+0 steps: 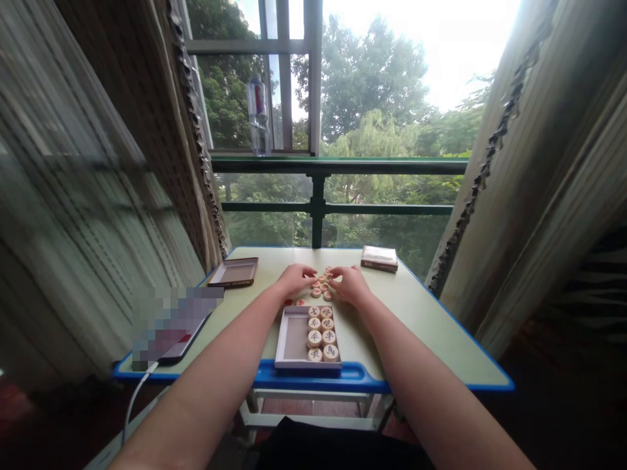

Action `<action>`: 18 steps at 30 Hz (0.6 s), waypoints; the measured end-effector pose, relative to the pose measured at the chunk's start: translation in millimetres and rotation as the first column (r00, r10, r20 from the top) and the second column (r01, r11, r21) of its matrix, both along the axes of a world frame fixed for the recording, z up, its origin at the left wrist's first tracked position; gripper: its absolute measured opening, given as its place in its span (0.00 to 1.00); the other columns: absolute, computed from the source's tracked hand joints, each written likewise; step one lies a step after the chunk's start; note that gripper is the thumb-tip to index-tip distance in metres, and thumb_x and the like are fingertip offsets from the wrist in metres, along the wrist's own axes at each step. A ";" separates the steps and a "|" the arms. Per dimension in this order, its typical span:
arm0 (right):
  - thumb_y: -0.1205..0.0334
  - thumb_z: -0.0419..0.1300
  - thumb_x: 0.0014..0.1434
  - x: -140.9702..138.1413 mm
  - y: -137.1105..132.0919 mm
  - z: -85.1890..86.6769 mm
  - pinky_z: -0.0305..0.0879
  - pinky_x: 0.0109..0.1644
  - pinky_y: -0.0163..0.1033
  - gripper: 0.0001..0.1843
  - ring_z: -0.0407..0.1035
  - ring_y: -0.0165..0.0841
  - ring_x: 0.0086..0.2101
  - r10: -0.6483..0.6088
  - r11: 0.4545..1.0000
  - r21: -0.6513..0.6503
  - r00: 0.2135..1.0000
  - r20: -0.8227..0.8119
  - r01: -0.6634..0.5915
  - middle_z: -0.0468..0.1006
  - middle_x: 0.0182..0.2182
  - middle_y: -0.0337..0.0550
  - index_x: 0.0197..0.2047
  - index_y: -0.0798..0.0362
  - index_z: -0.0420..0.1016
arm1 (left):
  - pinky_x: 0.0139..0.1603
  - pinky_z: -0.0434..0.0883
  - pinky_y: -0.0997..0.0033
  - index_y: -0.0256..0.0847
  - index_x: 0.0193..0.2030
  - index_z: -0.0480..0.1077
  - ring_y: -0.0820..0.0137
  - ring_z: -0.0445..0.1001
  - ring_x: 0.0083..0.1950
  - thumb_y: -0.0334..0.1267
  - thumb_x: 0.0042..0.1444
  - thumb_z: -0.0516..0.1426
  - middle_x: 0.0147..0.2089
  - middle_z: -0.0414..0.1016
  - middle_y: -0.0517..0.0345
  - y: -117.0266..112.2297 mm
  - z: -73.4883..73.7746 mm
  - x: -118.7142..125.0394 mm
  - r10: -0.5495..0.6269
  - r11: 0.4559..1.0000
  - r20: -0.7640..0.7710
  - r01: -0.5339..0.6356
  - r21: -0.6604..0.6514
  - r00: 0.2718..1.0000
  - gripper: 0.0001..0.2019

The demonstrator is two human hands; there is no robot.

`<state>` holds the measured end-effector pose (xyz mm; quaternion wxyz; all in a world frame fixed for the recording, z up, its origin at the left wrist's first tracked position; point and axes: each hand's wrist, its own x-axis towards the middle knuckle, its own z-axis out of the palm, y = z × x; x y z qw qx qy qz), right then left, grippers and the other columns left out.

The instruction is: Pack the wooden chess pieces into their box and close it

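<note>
A small heap of wooden Chinese chess pieces (pixel 322 286) lies on the pale green tabletop, just past an open box. My left hand (pixel 298 279) is at the heap's left side, thumb and fingers apart and curved toward the pieces. On the opposite side, my right hand (pixel 350 284) has its fingers spread at the heap's edge. Whether any fingertip presses on a piece is too small to tell. The open box (pixel 294 336) holds two columns of dark-lettered pieces (pixel 321 334) on its right; its left part shows bare floor. Red-marked pieces (pixel 300 303) sit behind the box.
A box lid (pixel 234 271) lies at the table's back left, a closed small box (pixel 379 258) at the back right. A tablet-like device (pixel 183 333) with a white cable (pixel 131 398) rests at the left edge. A plastic bottle (pixel 258 117) stands on the green railing (pixel 392 166).
</note>
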<state>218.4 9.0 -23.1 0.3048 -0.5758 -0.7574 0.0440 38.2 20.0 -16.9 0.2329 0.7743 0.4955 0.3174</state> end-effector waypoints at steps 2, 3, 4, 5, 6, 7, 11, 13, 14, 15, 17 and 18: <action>0.56 0.60 0.49 -3.0 -0.4 1.6 0.56 0.44 0.41 0.15 0.66 0.37 0.37 0.057 0.998 0.030 0.998 -0.022 -0.056 0.79 0.34 0.43 0.41 0.51 0.76 | 0.42 0.68 0.69 0.35 0.45 0.73 0.66 0.73 0.38 0.40 0.46 0.57 0.39 0.77 0.50 0.9 -0.2 0.6 -0.020 0.998 -0.078 0.024 0.050 0.997 0.18; 0.56 0.60 0.50 -4.5 -0.9 2.7 0.55 0.45 0.42 0.14 0.67 0.37 0.37 0.083 0.996 0.036 0.996 -0.029 -0.082 0.79 0.35 0.42 0.40 0.51 0.76 | 0.41 0.68 0.70 0.37 0.45 0.73 0.66 0.73 0.37 0.40 0.47 0.57 0.39 0.77 0.52 0.9 0.3 1.4 -0.045 0.996 -0.107 0.053 0.068 0.993 0.18; 0.55 0.59 0.50 -5.8 -1.7 3.9 0.55 0.45 0.42 0.13 0.67 0.36 0.37 0.105 0.994 0.039 0.994 -0.035 -0.104 0.79 0.35 0.42 0.38 0.51 0.77 | 0.40 0.68 0.71 0.38 0.44 0.74 0.67 0.73 0.36 0.40 0.47 0.56 0.38 0.78 0.53 0.6 1.1 2.2 -0.072 0.993 -0.128 0.082 0.080 0.989 0.17; 0.55 0.59 0.51 -7.0 -2.6 5.2 0.54 0.46 0.42 0.12 0.67 0.36 0.37 0.123 0.992 0.040 0.991 -0.041 -0.122 0.79 0.35 0.42 0.36 0.51 0.77 | 0.39 0.68 0.72 0.39 0.43 0.74 0.68 0.73 0.35 0.40 0.48 0.56 0.37 0.78 0.55 0.2 1.9 3.0 -0.087 0.991 -0.137 0.101 0.091 0.987 0.16; 0.55 0.59 0.51 -7.9 -3.6 6.4 0.54 0.47 0.43 0.11 0.68 0.36 0.37 0.138 0.990 0.041 0.989 -0.052 -0.136 0.79 0.35 0.42 0.35 0.50 0.77 | 0.38 0.68 0.72 0.40 0.42 0.74 0.68 0.73 0.35 0.40 0.48 0.56 0.36 0.78 0.55 -0.5 2.6 3.7 -0.091 0.989 -0.135 0.105 0.104 0.987 0.15; 0.55 0.59 0.51 -8.6 -4.6 7.4 0.54 0.47 0.43 0.11 0.68 0.36 0.38 0.147 0.989 0.043 0.987 -0.064 -0.144 0.79 0.34 0.41 0.35 0.50 0.77 | 0.37 0.68 0.73 0.40 0.41 0.75 0.69 0.73 0.35 0.41 0.48 0.56 0.36 0.78 0.55 -1.1 3.2 4.2 -0.082 0.988 -0.127 0.098 0.119 0.989 0.14; 0.56 0.60 0.50 -8.9 -7.4 9.7 0.54 0.47 0.42 0.12 0.68 0.35 0.38 0.158 0.987 0.046 0.983 -0.093 -0.155 0.79 0.35 0.41 0.37 0.51 0.76 | 0.36 0.68 0.74 0.37 0.39 0.75 0.69 0.72 0.35 0.44 0.48 0.57 0.35 0.78 0.53 -2.2 2.7 3.4 -0.042 0.986 -0.087 0.055 0.156 0.995 0.15; 0.55 0.61 0.49 -8.2 -7.6 9.8 0.55 0.47 0.42 0.14 0.68 0.35 0.38 0.152 0.988 0.044 0.984 -0.088 -0.148 0.78 0.35 0.41 0.39 0.52 0.76 | 0.36 0.68 0.74 0.36 0.38 0.75 0.69 0.72 0.34 0.44 0.48 0.57 0.35 0.78 0.53 -1.9 1.5 2.0 -0.046 0.987 -0.080 0.057 0.147 0.996 0.15; 0.55 0.61 0.48 -7.8 -7.6 9.7 0.55 0.47 0.42 0.15 0.68 0.35 0.38 0.150 0.988 0.045 0.985 -0.086 -0.146 0.78 0.35 0.42 0.39 0.52 0.76 | 0.36 0.68 0.73 0.36 0.38 0.75 0.69 0.72 0.34 0.43 0.48 0.57 0.35 0.78 0.53 -1.9 1.2 1.4 -0.047 0.988 -0.074 0.057 0.141 0.996 0.14; 0.55 0.61 0.48 -7.5 -7.5 9.6 0.55 0.47 0.42 0.15 0.68 0.35 0.38 0.151 0.988 0.047 0.985 -0.084 -0.147 0.78 0.35 0.42 0.39 0.52 0.76 | 0.36 0.68 0.73 0.36 0.38 0.75 0.69 0.72 0.34 0.43 0.48 0.56 0.35 0.78 0.53 -2.2 1.1 0.8 -0.048 0.989 -0.064 0.056 0.135 0.997 0.14; 0.54 0.60 0.49 -6.9 -7.7 9.5 0.55 0.47 0.42 0.13 0.68 0.35 0.38 0.162 0.986 0.048 0.983 -0.086 -0.158 0.78 0.35 0.42 0.37 0.52 0.76 | 0.36 0.69 0.73 0.36 0.37 0.75 0.69 0.73 0.34 0.42 0.48 0.57 0.35 0.78 0.53 -4.1 1.9 0.0 -0.048 0.991 -0.038 0.053 0.127 0.998 0.14; 0.54 0.60 0.49 -6.8 -8.0 9.5 0.55 0.47 0.42 0.13 0.68 0.35 0.38 0.169 0.985 0.047 0.981 -0.091 -0.165 0.78 0.34 0.42 0.36 0.52 0.77 | 0.36 0.69 0.73 0.36 0.37 0.75 0.69 0.73 0.35 0.41 0.47 0.57 0.35 0.78 0.53 -5.9 2.6 -0.3 -0.050 0.991 -0.022 0.053 0.122 0.998 0.13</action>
